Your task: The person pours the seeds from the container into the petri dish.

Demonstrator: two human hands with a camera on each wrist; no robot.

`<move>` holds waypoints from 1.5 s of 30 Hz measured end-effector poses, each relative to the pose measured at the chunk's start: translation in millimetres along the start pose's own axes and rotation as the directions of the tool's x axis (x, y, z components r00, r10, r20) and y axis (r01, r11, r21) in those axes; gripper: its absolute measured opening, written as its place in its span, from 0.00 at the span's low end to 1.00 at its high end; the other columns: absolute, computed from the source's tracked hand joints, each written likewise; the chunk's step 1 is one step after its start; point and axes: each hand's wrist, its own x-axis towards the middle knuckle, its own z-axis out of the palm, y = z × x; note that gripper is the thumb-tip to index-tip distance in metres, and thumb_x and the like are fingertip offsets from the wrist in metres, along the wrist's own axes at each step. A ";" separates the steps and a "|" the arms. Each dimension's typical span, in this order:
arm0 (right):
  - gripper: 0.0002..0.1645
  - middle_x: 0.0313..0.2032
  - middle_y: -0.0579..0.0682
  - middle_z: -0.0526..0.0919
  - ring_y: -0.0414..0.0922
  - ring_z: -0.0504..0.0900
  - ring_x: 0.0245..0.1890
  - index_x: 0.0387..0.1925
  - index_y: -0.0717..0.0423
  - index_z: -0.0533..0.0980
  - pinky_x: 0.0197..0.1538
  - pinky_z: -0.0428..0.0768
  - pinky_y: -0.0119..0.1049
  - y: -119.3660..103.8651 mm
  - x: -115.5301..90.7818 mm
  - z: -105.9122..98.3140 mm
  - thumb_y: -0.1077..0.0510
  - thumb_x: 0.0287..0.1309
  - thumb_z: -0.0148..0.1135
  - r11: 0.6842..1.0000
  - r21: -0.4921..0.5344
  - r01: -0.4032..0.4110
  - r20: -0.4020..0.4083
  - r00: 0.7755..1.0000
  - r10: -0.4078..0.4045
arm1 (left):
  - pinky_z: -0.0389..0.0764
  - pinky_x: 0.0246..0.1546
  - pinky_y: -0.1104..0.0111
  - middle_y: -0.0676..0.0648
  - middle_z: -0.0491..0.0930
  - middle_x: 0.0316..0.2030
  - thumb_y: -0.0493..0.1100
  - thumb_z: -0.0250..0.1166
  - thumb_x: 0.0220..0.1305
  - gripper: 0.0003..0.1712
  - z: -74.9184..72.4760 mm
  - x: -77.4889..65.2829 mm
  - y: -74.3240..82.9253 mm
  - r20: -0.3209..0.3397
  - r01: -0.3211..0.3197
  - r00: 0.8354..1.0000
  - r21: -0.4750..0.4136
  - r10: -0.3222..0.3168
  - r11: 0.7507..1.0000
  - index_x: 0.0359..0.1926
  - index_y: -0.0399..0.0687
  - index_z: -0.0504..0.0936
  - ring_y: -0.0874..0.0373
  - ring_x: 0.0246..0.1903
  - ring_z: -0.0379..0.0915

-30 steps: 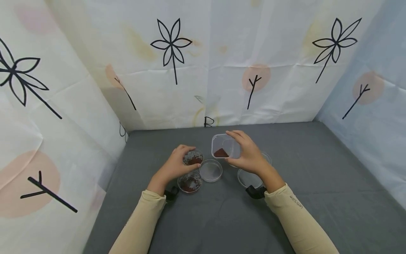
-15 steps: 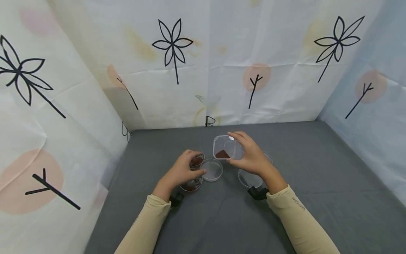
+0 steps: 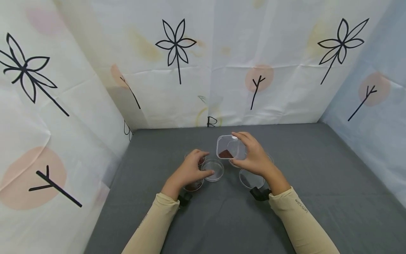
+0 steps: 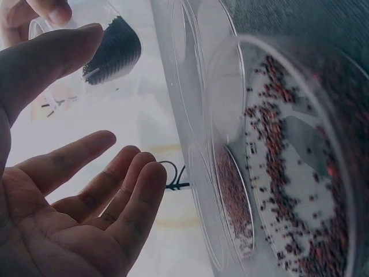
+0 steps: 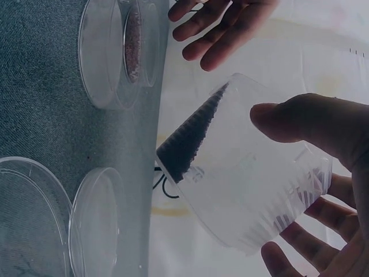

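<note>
My right hand (image 3: 255, 157) holds a clear plastic tub (image 3: 232, 146) tilted on its side above the table, gripped between thumb and fingers. Dark reddish-brown granules (image 5: 190, 141) have slid into one corner of it. To the left of the tub, my left hand (image 3: 190, 170) hovers with spread fingers and holds nothing. Beneath it, partly hidden, are two clear petri dishes of reddish granules; the nearer dish (image 3: 194, 186) looms large as a granule-strewn dish (image 4: 288, 173) in the left wrist view. Between the hands is a petri dish (image 3: 213, 171) without granules.
Below my right hand lies another clear petri dish (image 3: 250, 179), with one more dish (image 5: 98, 225) beside it, partly covered by the hand in the head view. A grey cloth (image 3: 228, 218) covers the table. Printed white fabric walls (image 3: 222, 95) enclose its back and sides.
My left hand has moved right, away from the granule dishes and closer to the tub. The right hand still holds the tub tilted, nearly in the same place.
</note>
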 end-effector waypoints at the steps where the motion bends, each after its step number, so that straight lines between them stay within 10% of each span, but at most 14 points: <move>1: 0.55 0.71 0.57 0.72 0.59 0.74 0.69 0.78 0.54 0.67 0.64 0.77 0.61 0.5 -0.2 -0.7 0.61 0.50 0.84 1.000 0.001 -0.002 -0.001 1.000 0.002 | 0.82 0.55 0.51 0.34 0.74 0.62 0.49 0.77 0.66 0.43 0.9 0.8 0.8 0.007 0.002 1.000 -0.001 -0.002 1.000 0.75 0.37 0.72 0.40 0.56 0.76; 20: 0.55 0.71 0.56 0.72 0.58 0.73 0.69 0.78 0.51 0.68 0.64 0.77 0.62 5.4 0.0 -8.2 0.59 0.51 0.84 1.000 0.005 0.000 -0.028 1.000 0.000 | 0.79 0.51 0.53 0.34 0.74 0.56 0.50 0.79 0.64 0.46 7.6 6.8 5.3 0.055 0.025 0.998 0.029 -0.027 0.999 0.75 0.35 0.71 0.38 0.53 0.73; 31: 0.54 0.71 0.54 0.72 0.57 0.73 0.70 0.79 0.51 0.68 0.66 0.77 0.61 5.9 -1.9 -7.4 0.58 0.51 0.84 1.000 0.025 -0.017 -0.009 1.000 0.017 | 0.76 0.44 0.59 0.36 0.76 0.53 0.50 0.80 0.62 0.46 9.4 7.5 1.9 0.053 0.026 0.998 0.090 -0.031 0.996 0.74 0.33 0.72 0.54 0.43 0.68; 45: 0.55 0.71 0.55 0.72 0.57 0.74 0.69 0.78 0.51 0.68 0.65 0.77 0.61 6.1 -0.7 -5.9 0.59 0.51 0.84 1.000 0.018 -0.013 -0.004 1.000 0.013 | 0.81 0.56 0.51 0.36 0.77 0.58 0.49 0.83 0.58 0.46 13.5 10.2 -1.3 0.054 0.052 0.997 0.139 -0.060 0.989 0.73 0.36 0.75 0.45 0.53 0.75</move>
